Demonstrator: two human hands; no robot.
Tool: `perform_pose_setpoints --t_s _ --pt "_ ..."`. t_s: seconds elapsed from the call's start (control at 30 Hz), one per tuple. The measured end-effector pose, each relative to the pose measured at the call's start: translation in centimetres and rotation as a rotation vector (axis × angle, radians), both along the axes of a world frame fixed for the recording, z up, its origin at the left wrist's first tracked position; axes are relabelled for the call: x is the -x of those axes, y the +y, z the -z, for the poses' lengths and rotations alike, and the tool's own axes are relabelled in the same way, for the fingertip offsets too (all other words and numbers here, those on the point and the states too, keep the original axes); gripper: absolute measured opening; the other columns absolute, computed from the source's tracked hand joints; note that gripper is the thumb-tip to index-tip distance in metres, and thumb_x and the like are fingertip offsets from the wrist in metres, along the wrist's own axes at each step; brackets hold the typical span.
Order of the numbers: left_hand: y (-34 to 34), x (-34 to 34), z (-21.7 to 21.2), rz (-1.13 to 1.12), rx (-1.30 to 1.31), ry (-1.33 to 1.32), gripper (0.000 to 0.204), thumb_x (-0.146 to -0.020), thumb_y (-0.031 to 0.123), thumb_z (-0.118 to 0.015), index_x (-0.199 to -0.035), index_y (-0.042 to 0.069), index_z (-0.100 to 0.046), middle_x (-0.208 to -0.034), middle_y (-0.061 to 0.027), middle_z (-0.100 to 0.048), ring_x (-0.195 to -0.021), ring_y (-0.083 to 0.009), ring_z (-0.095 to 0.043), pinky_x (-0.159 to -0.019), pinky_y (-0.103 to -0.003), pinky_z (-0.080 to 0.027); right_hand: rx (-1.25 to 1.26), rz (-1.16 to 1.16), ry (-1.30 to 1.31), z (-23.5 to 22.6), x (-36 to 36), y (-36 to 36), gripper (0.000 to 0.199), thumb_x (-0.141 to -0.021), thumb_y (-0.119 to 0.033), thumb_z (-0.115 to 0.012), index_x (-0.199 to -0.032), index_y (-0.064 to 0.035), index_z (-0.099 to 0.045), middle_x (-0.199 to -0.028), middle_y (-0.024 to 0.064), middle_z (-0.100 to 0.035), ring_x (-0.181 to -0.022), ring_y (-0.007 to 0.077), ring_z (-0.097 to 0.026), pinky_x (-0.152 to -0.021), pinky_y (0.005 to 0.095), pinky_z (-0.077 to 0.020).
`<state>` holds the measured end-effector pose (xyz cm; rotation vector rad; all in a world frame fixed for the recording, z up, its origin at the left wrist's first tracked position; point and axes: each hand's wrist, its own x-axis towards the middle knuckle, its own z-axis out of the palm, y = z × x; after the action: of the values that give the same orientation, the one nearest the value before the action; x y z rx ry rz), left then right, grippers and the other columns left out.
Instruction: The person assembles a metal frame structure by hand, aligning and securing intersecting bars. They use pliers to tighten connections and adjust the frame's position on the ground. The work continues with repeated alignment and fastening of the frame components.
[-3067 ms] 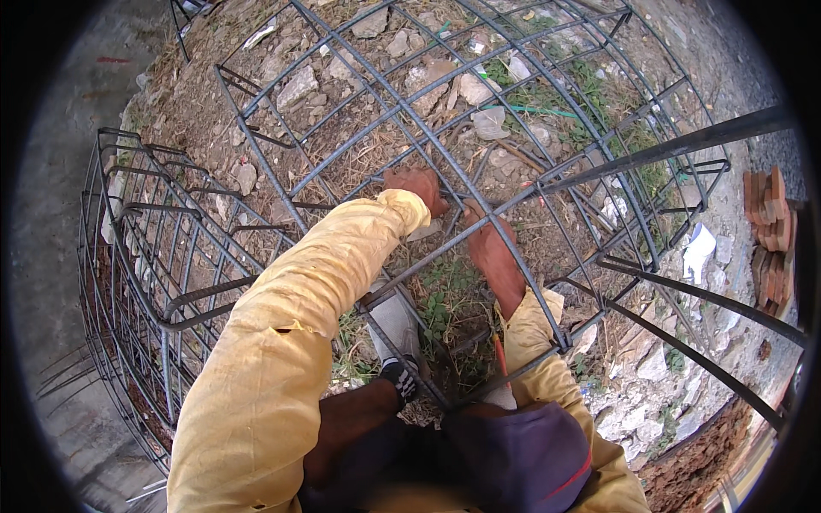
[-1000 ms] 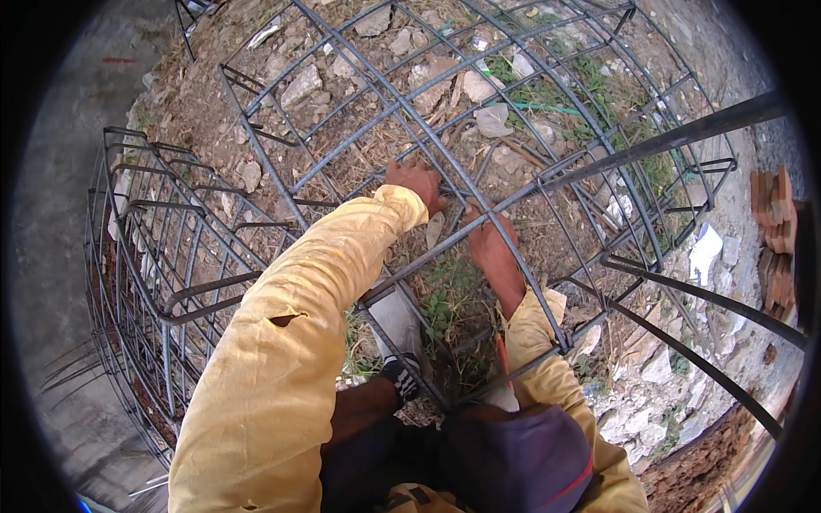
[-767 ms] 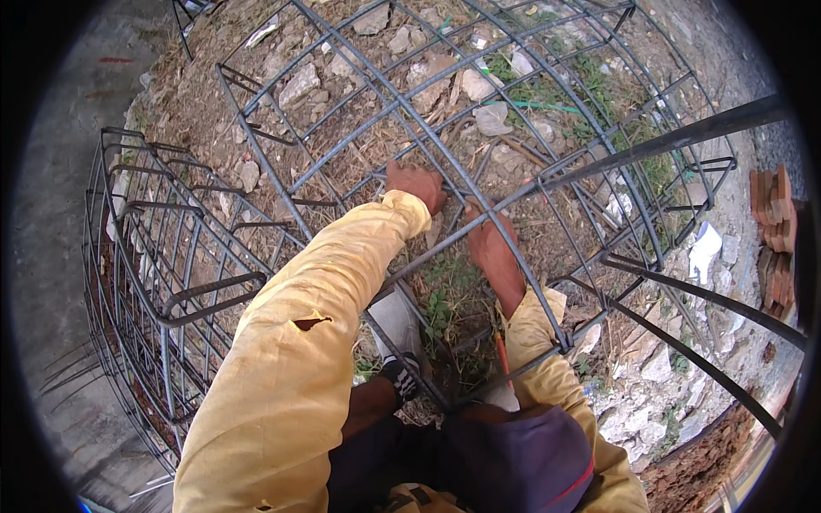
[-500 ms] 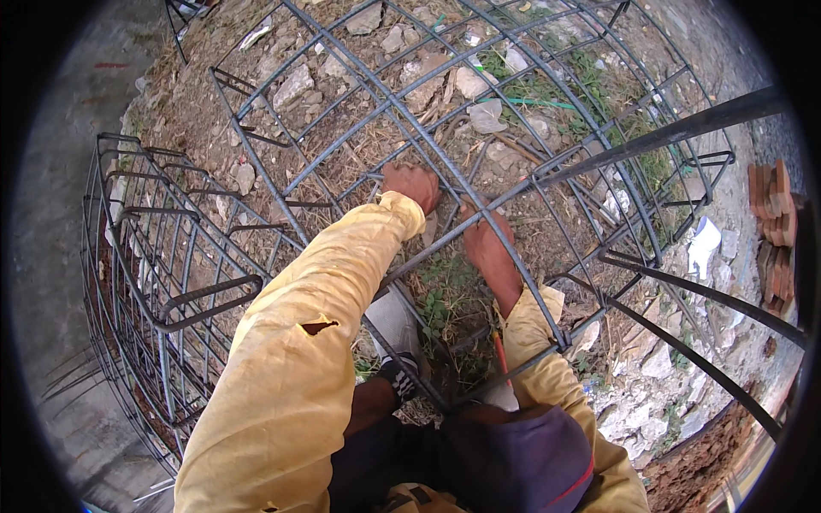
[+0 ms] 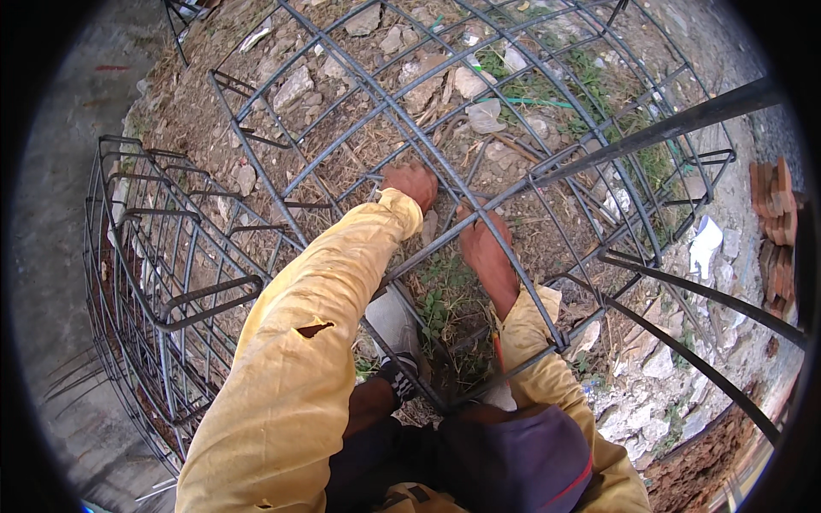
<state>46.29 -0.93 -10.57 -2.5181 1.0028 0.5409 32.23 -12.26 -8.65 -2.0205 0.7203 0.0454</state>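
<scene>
A cage of tied steel rebar (image 5: 419, 141) stands in front of me, its bars crossing over both hands. My left hand (image 5: 410, 184) is closed in a fist inside the cage, under the crossing bars. A short grey metal end (image 5: 374, 191) shows beside its wrist; what the fingers grip is hidden. Just to the right, my right hand (image 5: 485, 242) reaches in low beneath a crossing of two bars. Its fingers are bent toward the left hand and partly covered by the bar, so what they hold cannot be made out.
Another rebar cage (image 5: 162, 256) lies at the left. Dark bars (image 5: 676, 128) slant in from the right, near stacked orange bricks (image 5: 772, 231). Rubble and stones (image 5: 295, 85) cover the ground. A thin red-orange stick (image 5: 499, 349) shows beside my right sleeve.
My right hand has shifted very slightly to the left. The left hand stays almost in place, and the cages have not moved.
</scene>
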Motion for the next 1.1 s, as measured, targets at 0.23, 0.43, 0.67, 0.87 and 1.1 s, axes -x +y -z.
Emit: perform_pose_setpoints --t_s 0.23,0.43,0.67,0.87,1.1 --pt "1.1 0.1 0.8 0.030 0.116 -0.064 0.030 -0.094 0.027 -0.047 -0.102 0.008 -0.068 -0.102 -0.0142 -0.068 -0.096 -0.0288 -0.068 -0.079 -0.049 -0.046 -0.122 0.028 -0.007 -1.1 -0.1 0.3 0.030 -0.091 -0.027 -0.056 -0.114 -0.0090 -0.062 -0.090 0.0270 -0.066 -0.089 0.0473 -0.063 -0.076 0.0527 -0.0502" --pt "-0.1 -3.1 -2.3 -0.120 0.039 0.416 0.042 -0.087 0.039 -0.059 -0.117 0.010 -0.065 -0.110 -0.0165 -0.068 -0.100 -0.0335 -0.066 -0.089 -0.049 -0.049 -0.150 0.060 -0.011 -0.8 0.2 0.1 0.030 -0.092 -0.028 -0.056 -0.112 -0.0075 -0.062 -0.091 0.0265 -0.066 -0.089 0.0473 -0.063 -0.076 0.0519 -0.0501" --pt "2.4 -8.7 5.1 0.275 0.063 0.584 0.036 -0.086 0.028 -0.058 -0.115 0.007 -0.067 -0.108 -0.0207 -0.067 -0.102 -0.0397 -0.063 -0.089 -0.048 -0.049 -0.188 0.022 -0.003 0.0 0.0 1.1 0.039 -0.094 -0.027 -0.063 -0.119 0.0038 -0.062 -0.105 0.0180 -0.070 -0.095 0.0256 -0.066 -0.085 0.0355 -0.0499" --pt "0.6 -7.4 2.1 -0.081 0.236 0.640 0.031 -0.086 0.021 -0.061 -0.112 0.006 -0.069 -0.108 -0.0197 -0.069 -0.098 -0.0364 -0.064 -0.086 -0.044 -0.050 -0.278 0.101 0.010 1.7 0.0 0.2 0.040 -0.094 -0.028 -0.063 -0.119 0.0027 -0.063 -0.106 0.0173 -0.069 -0.095 0.0251 -0.066 -0.085 0.0347 -0.0495" --pt "-0.7 -4.4 -2.2 -0.286 0.316 0.519 0.024 -0.084 0.025 -0.065 -0.096 0.004 -0.071 -0.086 -0.0186 -0.069 -0.079 -0.0376 -0.065 -0.077 -0.043 -0.051 -0.179 0.161 -0.031 -0.6 0.1 0.8 0.027 -0.093 -0.023 -0.055 -0.113 -0.0063 -0.063 -0.095 0.0253 -0.065 -0.093 0.0442 -0.063 -0.080 0.0463 -0.0494"
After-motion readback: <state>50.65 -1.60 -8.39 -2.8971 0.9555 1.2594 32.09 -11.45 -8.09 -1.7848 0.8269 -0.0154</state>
